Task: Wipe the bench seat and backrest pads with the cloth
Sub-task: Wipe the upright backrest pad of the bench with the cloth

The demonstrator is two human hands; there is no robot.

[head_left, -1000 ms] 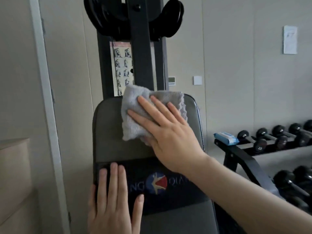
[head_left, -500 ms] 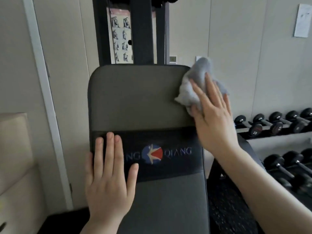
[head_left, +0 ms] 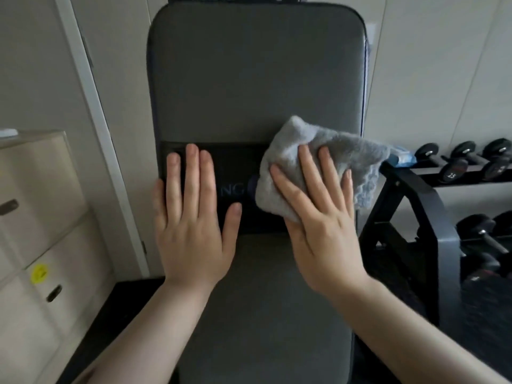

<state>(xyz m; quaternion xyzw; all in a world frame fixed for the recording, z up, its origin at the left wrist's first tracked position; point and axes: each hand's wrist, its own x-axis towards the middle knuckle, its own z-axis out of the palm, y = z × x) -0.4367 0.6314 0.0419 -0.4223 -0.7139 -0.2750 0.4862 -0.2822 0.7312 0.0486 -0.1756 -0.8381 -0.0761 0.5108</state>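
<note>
The grey backrest pad (head_left: 255, 79) fills the middle of the view, with a dark logo band (head_left: 238, 189) across it. My right hand (head_left: 321, 223) presses a crumpled grey cloth (head_left: 318, 151) flat against the right half of that band, near the pad's right edge. The cloth covers most of the logo. My left hand (head_left: 194, 217) lies flat with fingers spread on the left half of the band, holding nothing. Below the band the pad (head_left: 263, 314) runs down to the bottom edge.
A black dumbbell rack (head_left: 410, 217) with several dumbbells (head_left: 454, 164) stands close on the right, a blue packet (head_left: 403, 159) on its top corner. Beige drawers (head_left: 36, 217) stand at the left. A white door frame (head_left: 91, 106) runs behind the pad.
My right hand has swept the cloth from the pad's top, over the upper right corner, down onto the logo band. The view has tilted down. My left hand stays on the band.
</note>
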